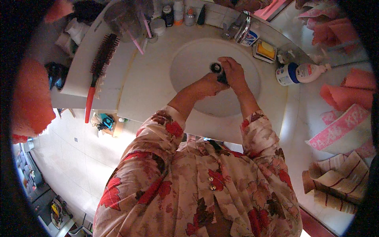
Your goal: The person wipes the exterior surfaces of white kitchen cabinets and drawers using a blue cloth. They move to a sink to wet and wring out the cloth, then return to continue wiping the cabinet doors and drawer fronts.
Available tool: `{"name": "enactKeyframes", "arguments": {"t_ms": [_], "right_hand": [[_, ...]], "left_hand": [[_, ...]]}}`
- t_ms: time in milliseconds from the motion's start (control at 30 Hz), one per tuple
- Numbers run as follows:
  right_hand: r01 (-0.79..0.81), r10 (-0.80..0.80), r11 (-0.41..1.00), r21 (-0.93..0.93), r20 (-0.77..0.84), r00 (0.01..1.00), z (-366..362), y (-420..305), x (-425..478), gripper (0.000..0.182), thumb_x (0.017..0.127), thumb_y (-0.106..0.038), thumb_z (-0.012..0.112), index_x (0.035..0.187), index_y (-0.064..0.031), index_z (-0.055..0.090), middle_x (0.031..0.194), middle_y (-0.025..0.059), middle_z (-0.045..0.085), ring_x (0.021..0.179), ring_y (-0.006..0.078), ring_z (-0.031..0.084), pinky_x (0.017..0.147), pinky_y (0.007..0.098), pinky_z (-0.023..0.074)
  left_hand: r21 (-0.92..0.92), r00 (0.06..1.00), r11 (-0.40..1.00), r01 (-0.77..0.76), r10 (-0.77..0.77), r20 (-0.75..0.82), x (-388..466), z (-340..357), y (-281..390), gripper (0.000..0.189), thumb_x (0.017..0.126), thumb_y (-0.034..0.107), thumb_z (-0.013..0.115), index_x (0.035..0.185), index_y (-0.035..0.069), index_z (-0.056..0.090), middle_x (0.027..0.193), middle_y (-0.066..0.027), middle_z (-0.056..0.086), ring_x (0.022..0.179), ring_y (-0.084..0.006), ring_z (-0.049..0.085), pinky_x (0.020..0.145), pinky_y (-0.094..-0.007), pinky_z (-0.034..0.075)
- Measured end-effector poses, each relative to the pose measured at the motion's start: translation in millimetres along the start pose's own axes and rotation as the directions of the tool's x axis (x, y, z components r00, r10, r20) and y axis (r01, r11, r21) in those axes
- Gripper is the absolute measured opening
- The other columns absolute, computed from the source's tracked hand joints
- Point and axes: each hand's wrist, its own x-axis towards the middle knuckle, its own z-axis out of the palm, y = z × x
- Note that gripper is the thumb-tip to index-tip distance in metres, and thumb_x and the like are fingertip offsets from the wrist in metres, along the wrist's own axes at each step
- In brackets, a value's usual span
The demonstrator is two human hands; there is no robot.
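Note:
Over the round white washbasin, my two hands meet around a small dark object with a pale ring on its round end. What exactly it is cannot be told, as fingers cover much of it. My left hand grips it from below and the left. From the right, my right hand curls over its side. Beyond the hands, a chrome faucet rises at the back of the basin. Right of the faucet, a soap dish holds a yellow bar of soap.
A round hairbrush with a red handle is at the left. Several small bottles line the back. Right of the basin are a blue-lidded tub and a pink bottle. Towels hang at the right; a coral cloth is at far left.

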Motion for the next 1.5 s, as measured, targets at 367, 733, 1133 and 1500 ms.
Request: {"name": "enactKeyframes", "arguments": {"t_ms": [367,733,1133,1500], "right_hand": [[-0.478,0.449,0.843,0.248,0.169,0.878,-3,-20,16,0.046,0.093,-0.047,0.047,0.121,-0.0131,0.060,0.128,0.0079,0.056,0.115,0.0223,0.053,0.089,0.0405,0.0451],[0.494,-0.372,0.710,-0.503,0.328,0.868,-34,-64,-31,0.080,0.065,0.002,0.073,0.137,-0.0152,0.043,0.138,0.0138,0.046,0.125,0.0332,0.045,0.105,0.0407,0.0402],[0.547,-0.342,0.426,-0.721,0.431,0.835,-37,-72,-15,0.030,0.076,-0.014,0.062,0.106,-0.0110,0.060,0.088,0.0098,0.061,0.084,0.0307,0.064,0.069,0.0411,0.0532],[0.273,0.072,0.687,-0.674,0.437,0.897,-22,-25,1,0.027,0.086,-0.023,0.057,0.107,-0.0073,0.062,0.099,0.0181,0.067,0.088,0.0350,0.066,0.074,0.0433,0.0539]], "left_hand": [[0.653,0.768,0.757,0.016,0.409,-0.493,10,6,-14,0.034,0.092,0.032,0.055,0.111,0.004,0.057,0.085,-0.0155,0.068,0.069,-0.0303,0.067,0.059,-0.0415,0.053],[-0.812,0.917,0.438,0.386,-0.082,0.392,-16,-52,25,0.036,0.092,0.041,0.052,0.096,0.005,0.057,0.064,-0.0008,0.052,0.042,-0.0070,0.041,0.030,-0.0174,0.026],[-0.542,0.901,0.768,0.340,-0.102,0.422,-17,-50,35,0.038,0.090,0.043,0.056,0.092,0.005,0.059,0.065,-0.0017,0.053,0.043,-0.0076,0.044,0.037,-0.0214,0.036],[0.888,0.963,0.458,0.035,0.222,-0.153,9,-24,37,0.024,0.085,0.011,0.054,0.108,0.009,0.060,0.095,-0.0160,0.068,0.083,-0.0337,0.068,0.066,-0.0463,0.055]]}}
